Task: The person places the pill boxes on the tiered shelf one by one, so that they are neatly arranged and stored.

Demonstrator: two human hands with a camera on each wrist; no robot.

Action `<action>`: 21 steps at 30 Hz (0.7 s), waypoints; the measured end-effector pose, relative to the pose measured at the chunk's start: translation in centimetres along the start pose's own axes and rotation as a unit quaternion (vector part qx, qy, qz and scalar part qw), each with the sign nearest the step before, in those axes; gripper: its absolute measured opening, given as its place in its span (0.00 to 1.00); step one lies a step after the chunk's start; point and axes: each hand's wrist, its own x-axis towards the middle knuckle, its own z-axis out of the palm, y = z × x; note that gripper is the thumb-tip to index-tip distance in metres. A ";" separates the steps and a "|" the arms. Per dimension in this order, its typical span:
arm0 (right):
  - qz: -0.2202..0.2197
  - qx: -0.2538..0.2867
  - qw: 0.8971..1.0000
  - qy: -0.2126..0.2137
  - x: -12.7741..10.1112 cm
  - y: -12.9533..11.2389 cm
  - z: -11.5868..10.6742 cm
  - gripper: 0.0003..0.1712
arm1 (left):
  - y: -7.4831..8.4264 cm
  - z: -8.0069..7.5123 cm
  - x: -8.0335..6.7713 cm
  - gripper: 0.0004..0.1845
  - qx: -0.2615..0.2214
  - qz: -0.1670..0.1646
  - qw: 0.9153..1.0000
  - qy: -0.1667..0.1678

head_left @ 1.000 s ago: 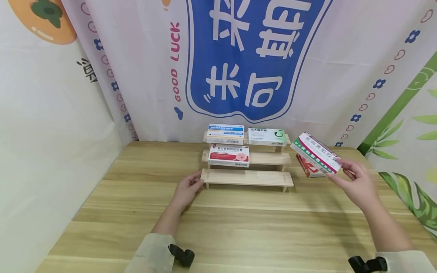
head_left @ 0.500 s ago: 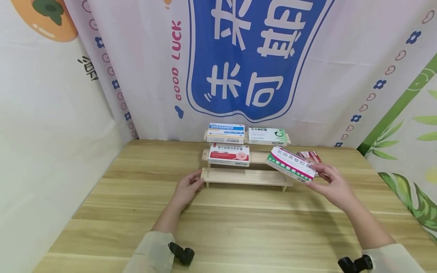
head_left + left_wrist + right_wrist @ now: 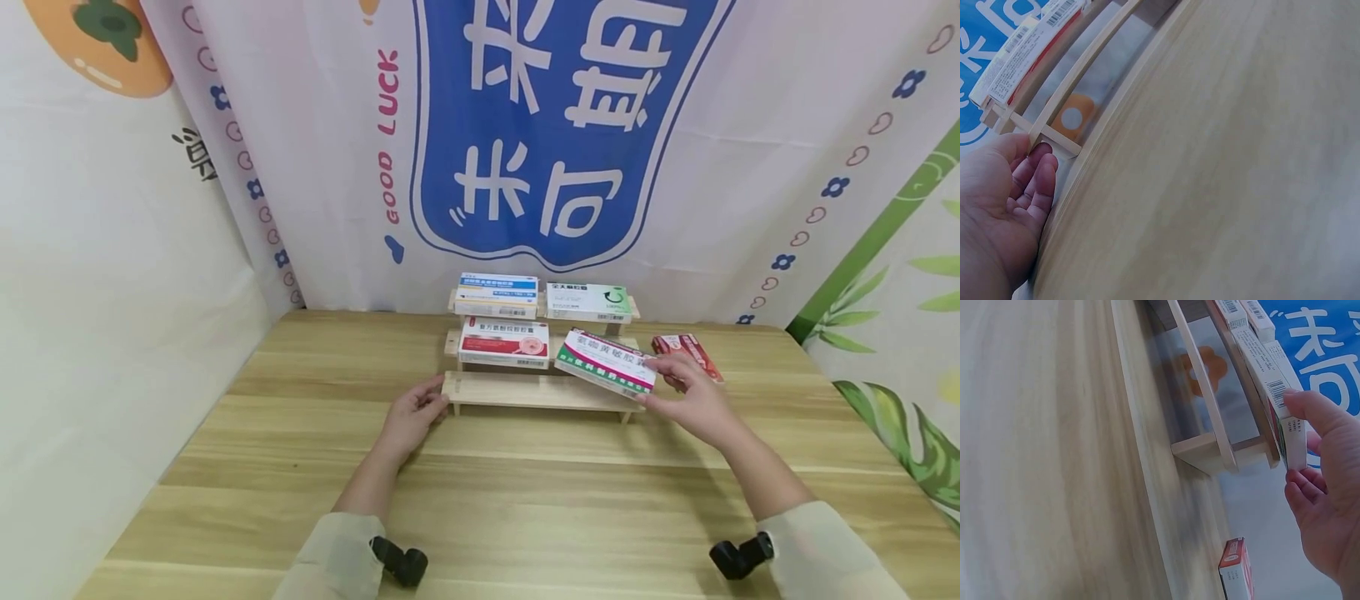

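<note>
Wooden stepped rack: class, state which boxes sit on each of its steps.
On the wooden stepped rack, the top step holds a blue-striped box and a green-marked box; the middle holds a red-and-white box. The right hand holds a green-and-pink box, hiding the step beneath.

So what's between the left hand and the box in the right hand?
In the head view, only the bare bottom shelf of the wooden rack spans between left hand and green-and-pink box.

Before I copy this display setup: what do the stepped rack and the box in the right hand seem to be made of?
Stepped rack: pale unfinished-looking wood, with visible grain and thin slats. Box pinched by the right hand: apparently printed cardboard, slightly glossy, with sharp folded edges and a barcode.
</note>
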 end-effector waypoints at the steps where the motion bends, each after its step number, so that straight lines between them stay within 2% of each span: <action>1: -0.002 0.001 1.000 -0.004 0.2 0.0 0.1 0.37 | 0.0 0.0 0.0 0.22 -0.001 -0.001 1.000 -0.001; 9: 0.007 0.025 1.000 -0.017 1.3 -0.1 0.5 0.40 | 0.0 0.1 0.0 0.22 -0.004 -0.006 1.000 -0.004; 21: 0.044 0.083 0.995 0.038 2.2 -1.0 1.4 0.33 | 0.3 0.1 0.0 0.21 -0.013 -0.009 1.000 -0.008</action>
